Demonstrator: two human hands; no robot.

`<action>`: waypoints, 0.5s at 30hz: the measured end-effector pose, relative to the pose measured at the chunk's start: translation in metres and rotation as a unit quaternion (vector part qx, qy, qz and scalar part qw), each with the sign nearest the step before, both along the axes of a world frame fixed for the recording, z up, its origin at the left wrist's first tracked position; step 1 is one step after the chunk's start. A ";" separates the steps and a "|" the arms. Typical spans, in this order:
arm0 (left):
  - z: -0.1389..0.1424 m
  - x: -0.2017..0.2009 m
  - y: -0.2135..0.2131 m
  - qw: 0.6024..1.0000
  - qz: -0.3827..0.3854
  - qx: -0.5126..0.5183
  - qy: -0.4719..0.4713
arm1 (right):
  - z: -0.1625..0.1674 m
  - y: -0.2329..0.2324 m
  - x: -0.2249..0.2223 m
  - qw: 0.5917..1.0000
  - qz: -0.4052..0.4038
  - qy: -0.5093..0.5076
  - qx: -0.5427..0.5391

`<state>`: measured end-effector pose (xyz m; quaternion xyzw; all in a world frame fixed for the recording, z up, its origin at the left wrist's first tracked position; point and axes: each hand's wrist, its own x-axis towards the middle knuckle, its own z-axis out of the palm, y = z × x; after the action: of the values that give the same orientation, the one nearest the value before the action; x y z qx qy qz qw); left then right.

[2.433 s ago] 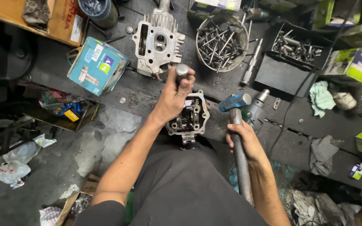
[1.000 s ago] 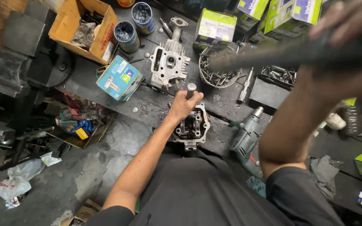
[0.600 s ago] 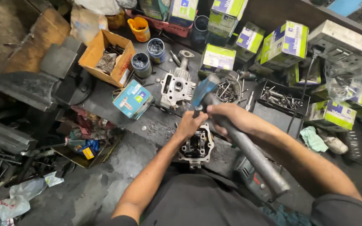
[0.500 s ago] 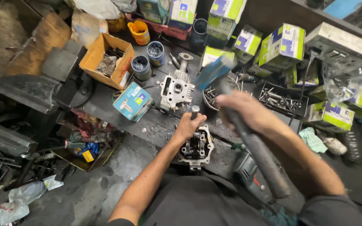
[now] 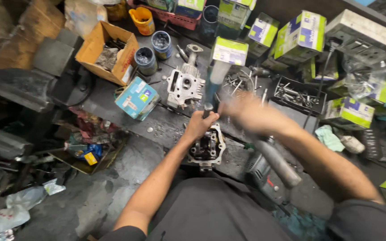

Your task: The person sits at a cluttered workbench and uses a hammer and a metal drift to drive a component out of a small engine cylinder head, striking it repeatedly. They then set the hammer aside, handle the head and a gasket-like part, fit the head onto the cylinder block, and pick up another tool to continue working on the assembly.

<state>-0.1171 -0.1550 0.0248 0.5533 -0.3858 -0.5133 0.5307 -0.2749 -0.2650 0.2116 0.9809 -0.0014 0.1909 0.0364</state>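
My left hand (image 5: 199, 124) is closed around a short metal punch (image 5: 207, 109) held upright on a dark engine cylinder head (image 5: 207, 148) that rests at the bench's front edge. My right hand (image 5: 242, 114) is blurred with motion and grips a hammer with a long grey handle (image 5: 275, 163). The hammer's blue head (image 5: 214, 82) is just above the top of the punch. A second, lighter cylinder head (image 5: 184, 85) lies farther back on the bench.
A teal box (image 5: 137, 98), a cardboard box of parts (image 5: 108, 51), two tins (image 5: 153, 51), a round tub of bolts (image 5: 242, 82) and a black tray of hardware (image 5: 298, 96) crowd the bench. Green-and-white boxes are stacked behind. A power drill (image 5: 262, 172) lies near my right side.
My right hand lifted the hammer high, then swung it down toward the punch. My left hand has stayed on the punch over the dark cylinder head. The camera view tilted upward.
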 end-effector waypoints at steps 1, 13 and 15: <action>0.000 0.001 0.001 1.000 -0.002 0.001 -0.025 | -0.019 0.007 -0.003 0.882 -0.212 0.077 0.413; 0.002 0.001 -0.001 0.999 -0.016 0.016 -0.039 | 0.163 -0.025 -0.010 0.873 0.154 -0.066 0.457; 0.001 0.001 -0.001 0.999 -0.014 0.006 -0.048 | 0.144 -0.048 -0.018 0.860 0.204 -0.177 0.433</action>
<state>-0.1156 -0.1557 0.0261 0.5754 -0.4155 -0.4957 0.5005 -0.2925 -0.3127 0.3552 0.8256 0.1094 0.3450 -0.4328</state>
